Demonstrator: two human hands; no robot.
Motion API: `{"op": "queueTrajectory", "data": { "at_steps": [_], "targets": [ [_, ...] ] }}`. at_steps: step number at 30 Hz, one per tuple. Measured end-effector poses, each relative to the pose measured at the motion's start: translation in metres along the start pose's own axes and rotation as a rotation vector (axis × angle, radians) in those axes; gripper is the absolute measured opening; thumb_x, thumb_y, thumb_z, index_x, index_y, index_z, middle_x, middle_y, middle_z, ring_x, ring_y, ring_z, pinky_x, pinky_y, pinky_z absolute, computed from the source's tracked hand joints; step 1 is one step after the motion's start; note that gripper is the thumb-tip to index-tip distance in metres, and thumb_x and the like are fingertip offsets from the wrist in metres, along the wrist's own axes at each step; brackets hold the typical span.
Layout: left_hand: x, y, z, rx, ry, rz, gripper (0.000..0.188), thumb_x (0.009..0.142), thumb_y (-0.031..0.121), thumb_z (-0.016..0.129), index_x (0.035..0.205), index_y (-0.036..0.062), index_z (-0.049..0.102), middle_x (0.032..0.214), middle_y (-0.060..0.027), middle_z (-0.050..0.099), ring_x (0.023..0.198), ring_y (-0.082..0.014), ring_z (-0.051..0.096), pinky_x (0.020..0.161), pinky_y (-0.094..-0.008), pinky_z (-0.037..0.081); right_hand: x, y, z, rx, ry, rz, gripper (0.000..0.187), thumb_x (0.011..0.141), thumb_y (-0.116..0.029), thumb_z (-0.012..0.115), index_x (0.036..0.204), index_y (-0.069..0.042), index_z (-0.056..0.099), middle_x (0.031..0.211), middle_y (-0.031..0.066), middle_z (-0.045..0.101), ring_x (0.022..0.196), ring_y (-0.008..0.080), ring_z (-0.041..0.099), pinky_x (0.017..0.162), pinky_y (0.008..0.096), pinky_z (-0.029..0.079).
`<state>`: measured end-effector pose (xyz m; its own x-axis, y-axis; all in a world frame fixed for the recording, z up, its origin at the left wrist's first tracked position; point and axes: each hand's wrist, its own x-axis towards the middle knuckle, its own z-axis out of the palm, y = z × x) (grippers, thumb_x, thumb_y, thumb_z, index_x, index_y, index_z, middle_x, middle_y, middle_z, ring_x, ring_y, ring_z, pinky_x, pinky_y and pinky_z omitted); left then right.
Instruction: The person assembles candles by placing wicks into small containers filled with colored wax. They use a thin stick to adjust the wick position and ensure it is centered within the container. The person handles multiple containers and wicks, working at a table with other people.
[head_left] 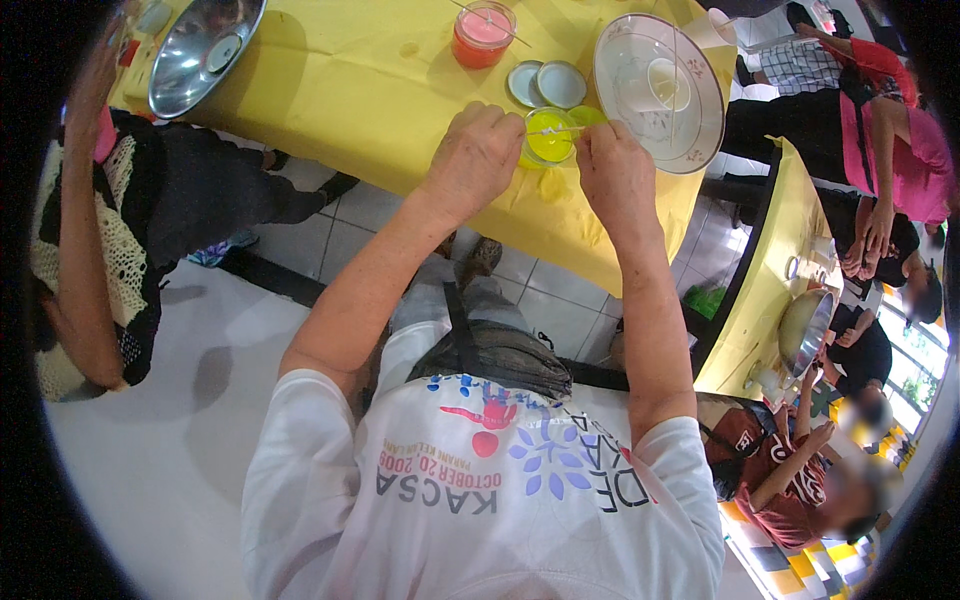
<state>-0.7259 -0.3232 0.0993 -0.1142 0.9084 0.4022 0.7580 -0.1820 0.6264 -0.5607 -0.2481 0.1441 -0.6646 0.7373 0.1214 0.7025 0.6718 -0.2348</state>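
My left hand [478, 152] and my right hand [616, 172] are both closed in a pinch, on either side of a small glass jar [549, 148] of bright yellow liquid or wax. Between my fingertips a thin pale stick [556, 131] spans the jar's mouth, with something white, like a knotted string, at its middle. Just beyond the jar lie two round metal lids [561, 84], partly overlapping. Farther back stands a jar of pink-red wax [483, 36] with a thin stick across its top. My fingers hide the stick's ends.
A large white bowl [612, 130] holding a paper cup [668, 84] stands right of my hands on the yellow-covered table [370, 110]. At the far left is a steel bowl [190, 50]. People stand at left and right, some around a second yellow table [765, 290].
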Motion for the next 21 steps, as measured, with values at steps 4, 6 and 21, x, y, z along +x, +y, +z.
{"op": "queueTrajectory", "data": {
  "at_steps": [4, 6, 21],
  "targets": [
    [0.002, 0.002, -0.002, 0.012, -0.015, 0.004, 0.008, 0.076, 0.002, 0.061, 0.082, 0.0012, 0.056, 0.078, -0.0148, 0.055, 0.078, -0.0336, 0.053, 0.070, -0.0418, 0.044, 0.002, -0.004, -0.008, 0.010, -0.072, -0.073, 0.007, 0.077, -0.008, 0.059, 0.076, -0.001, 0.057, 0.076, 0.0155, 0.058, 0.070, 0.0332, 0.061, 0.062, 0.0420, 0.049],
    [0.001, 0.002, -0.002, 0.012, -0.020, 0.005, 0.008, 0.076, 0.002, 0.061, 0.082, 0.0013, 0.056, 0.078, -0.0148, 0.055, 0.078, -0.0336, 0.053, 0.070, -0.0419, 0.044, 0.004, -0.006, -0.008, 0.051, -0.112, -0.092, 0.008, 0.078, -0.009, 0.060, 0.075, -0.001, 0.057, 0.076, 0.0150, 0.058, 0.069, 0.0329, 0.060, 0.062, 0.0419, 0.049],
    [0.000, 0.003, -0.001, -0.004, -0.014, 0.014, 0.009, 0.077, 0.002, 0.060, 0.084, 0.0016, 0.055, 0.079, -0.0147, 0.055, 0.078, -0.0337, 0.053, 0.070, -0.0418, 0.044, 0.009, 0.010, -0.002, -0.044, -0.047, -0.170, 0.005, 0.073, -0.004, 0.059, 0.077, -0.002, 0.057, 0.075, 0.0152, 0.058, 0.071, 0.0336, 0.060, 0.063, 0.0425, 0.048]
  ]
}}
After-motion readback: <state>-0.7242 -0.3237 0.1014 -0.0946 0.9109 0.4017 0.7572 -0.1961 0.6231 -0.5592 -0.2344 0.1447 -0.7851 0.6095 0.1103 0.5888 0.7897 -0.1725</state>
